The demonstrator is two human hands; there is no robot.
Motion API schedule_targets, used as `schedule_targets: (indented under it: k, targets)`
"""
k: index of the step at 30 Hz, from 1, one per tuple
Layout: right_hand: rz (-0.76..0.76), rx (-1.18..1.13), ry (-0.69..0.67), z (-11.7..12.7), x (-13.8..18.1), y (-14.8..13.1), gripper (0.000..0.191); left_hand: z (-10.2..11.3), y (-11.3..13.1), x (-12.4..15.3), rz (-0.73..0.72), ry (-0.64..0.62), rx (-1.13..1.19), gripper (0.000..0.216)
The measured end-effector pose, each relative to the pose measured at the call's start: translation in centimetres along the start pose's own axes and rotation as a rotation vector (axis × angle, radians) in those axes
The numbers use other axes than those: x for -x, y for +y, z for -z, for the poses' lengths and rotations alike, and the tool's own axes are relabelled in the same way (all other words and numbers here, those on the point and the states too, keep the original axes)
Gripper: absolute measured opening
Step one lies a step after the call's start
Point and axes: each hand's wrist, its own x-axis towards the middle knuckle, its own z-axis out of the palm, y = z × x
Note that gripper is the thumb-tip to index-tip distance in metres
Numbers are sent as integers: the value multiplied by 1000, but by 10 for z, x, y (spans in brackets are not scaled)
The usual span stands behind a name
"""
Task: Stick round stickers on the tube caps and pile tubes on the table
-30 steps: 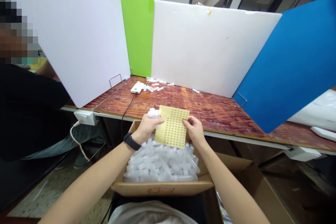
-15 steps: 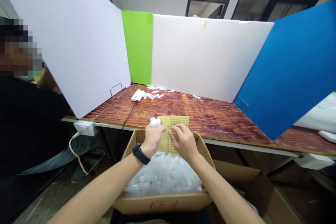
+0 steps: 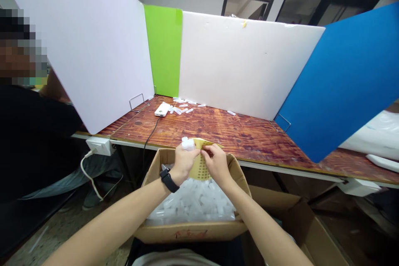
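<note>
A yellow sheet of small dark stickers (image 3: 203, 171) stands curved above the open cardboard box. My left hand (image 3: 183, 163), with a black watch on its wrist, is closed around some small white plastic pieces (image 3: 188, 144) and also grips the left side of the sheet. The fingers of my right hand (image 3: 217, 163) are pinched together at the upper part of the sheet, close to my left thumb. Whether a single sticker is between those fingertips is too small to tell. Beneath both hands, the cardboard box (image 3: 190, 232) holds many translucent white plastic pieces (image 3: 199, 203) in a clear bag.
On the wooden table (image 3: 212, 129) lie a white device with a cable (image 3: 162, 110) and several white pieces (image 3: 179, 110). White, green and blue panels (image 3: 249, 66) surround the tabletop. A co-worker (image 3: 34, 141) sits at the left. Another cardboard box (image 3: 277, 203) stands at the lower right.
The sheet was nearly flat and now bends, its upper right edge folded back. My right hand has shifted slightly up and closer to my left thumb. The left hand keeps its hold.
</note>
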Motion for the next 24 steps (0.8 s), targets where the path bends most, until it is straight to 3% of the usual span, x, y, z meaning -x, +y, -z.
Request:
schedule_targets:
  k: [11, 19, 24]
  targets:
    - [-111, -88, 10, -1, -1, 2, 4, 1, 0, 2, -4, 17, -38, 18]
    - [3, -38, 19, 2, 5, -5, 14, -1, 3, 7, 27, 19, 11, 18]
    - [-42, -88, 9, 5, 4, -6, 9, 3, 3, 10, 14, -25, 18, 15]
